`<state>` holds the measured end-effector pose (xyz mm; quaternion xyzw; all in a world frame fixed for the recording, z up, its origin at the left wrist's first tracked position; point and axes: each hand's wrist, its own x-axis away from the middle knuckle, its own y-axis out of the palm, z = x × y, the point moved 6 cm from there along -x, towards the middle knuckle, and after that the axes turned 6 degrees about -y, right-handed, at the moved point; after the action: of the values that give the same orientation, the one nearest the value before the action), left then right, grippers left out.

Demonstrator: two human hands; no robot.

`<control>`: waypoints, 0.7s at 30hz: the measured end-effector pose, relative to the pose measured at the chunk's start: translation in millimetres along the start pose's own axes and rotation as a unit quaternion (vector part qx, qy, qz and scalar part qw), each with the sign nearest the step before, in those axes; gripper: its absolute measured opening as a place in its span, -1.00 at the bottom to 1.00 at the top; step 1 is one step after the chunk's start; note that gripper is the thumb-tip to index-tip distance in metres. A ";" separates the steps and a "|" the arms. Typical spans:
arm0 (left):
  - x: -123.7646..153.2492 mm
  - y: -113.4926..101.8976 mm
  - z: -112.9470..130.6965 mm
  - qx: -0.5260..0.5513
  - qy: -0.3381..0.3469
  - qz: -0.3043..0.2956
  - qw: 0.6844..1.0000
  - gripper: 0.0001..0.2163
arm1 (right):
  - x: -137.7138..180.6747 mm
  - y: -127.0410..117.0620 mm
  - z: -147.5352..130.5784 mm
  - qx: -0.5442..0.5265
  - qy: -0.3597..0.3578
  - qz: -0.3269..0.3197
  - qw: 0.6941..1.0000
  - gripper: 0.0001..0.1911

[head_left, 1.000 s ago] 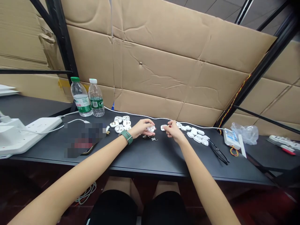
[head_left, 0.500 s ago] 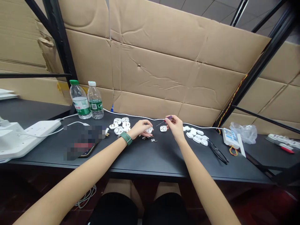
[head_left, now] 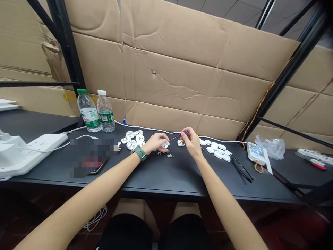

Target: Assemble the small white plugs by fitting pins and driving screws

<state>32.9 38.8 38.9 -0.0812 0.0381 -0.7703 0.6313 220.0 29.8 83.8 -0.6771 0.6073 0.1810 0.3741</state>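
My left hand (head_left: pixel 156 141) is closed round a white plug housing (head_left: pixel 164 144), its open side turned up and to the right. Between the fingers of my right hand (head_left: pixel 191 141) is a screwdriver (head_left: pixel 185 132) with a purple and red handle. Its thin shaft points left, and the tip reaches the edge of the held housing; whether it touches cannot be made out. Another white plug housing (head_left: pixel 180 142) lies on the table beside my right fingers. Small metal parts (head_left: pixel 170 155) are scattered below my left hand.
Several plug housings with pins (head_left: pixel 131 144) lie left of my hands, several white covers (head_left: pixel 218 151) to the right, near black glasses (head_left: pixel 241 169). Two water bottles (head_left: pixel 106 116) stand at the back left. A power strip (head_left: pixel 33 152) and a blurred phone (head_left: pixel 97 168) lie farther left.
My right hand has moved left and slightly down, bringing the screwdriver's tip from clear of the held housing up to its edge. My left hand stays nearly in place.
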 end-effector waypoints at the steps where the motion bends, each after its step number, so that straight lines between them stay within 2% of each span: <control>1: -0.4 0.1 -0.4 0.000 0.000 -0.001 1.000 -0.78 | 0.0 0.3 -0.2 -0.001 -0.002 -0.001 1.000 -0.71; 12: -1.1 -0.1 -1.9 -0.003 -0.001 0.004 1.000 -0.82 | -1.2 0.3 2.2 -0.010 -0.016 -0.007 1.000 -0.75; 21: 0.3 -1.8 1.7 -0.053 0.029 0.029 0.998 -0.87 | 0.9 0.4 2.1 -0.039 -0.002 -0.024 0.999 -0.74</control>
<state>31.4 38.9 40.9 -0.0911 0.0996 -0.7508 0.6466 220.3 30.7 81.6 -0.7056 0.5824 0.1965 0.3527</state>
